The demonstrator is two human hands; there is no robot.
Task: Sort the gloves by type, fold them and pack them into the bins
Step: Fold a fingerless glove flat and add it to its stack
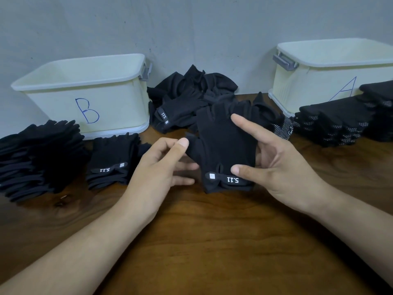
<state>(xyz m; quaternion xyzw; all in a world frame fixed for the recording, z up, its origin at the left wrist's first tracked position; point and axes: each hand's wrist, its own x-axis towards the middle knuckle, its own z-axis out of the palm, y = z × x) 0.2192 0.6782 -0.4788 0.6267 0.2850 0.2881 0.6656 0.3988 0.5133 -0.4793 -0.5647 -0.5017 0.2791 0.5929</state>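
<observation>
Your right hand (280,165) holds the black fingerless fabric glove (223,145) just above the dark brown wooden table (212,241). The thumb presses on the cuff by the strap printed "5.11", the forefinger lies along the glove's upper right edge, and the other fingers are hidden behind the cloth. Your left hand (155,167) is loose, its fingers apart and reaching toward the glove's left side. Its thumb tip sits just beside the glove's short thumb, but you cannot tell whether it touches.

A heap of unsorted black gloves (191,92) lies behind the held glove against the grey wall. It sits between the pale cream plastic bin marked "B" (85,99) on your left and the matching bin marked "A" (319,81) on your right.

In front of bin B sits a small stack of fingerless gloves with the same strap (110,160). A larger stack of plain black knit gloves (38,156) stands farther left. Before bin A lies a stack of black gloves with white grip dots (331,124).
</observation>
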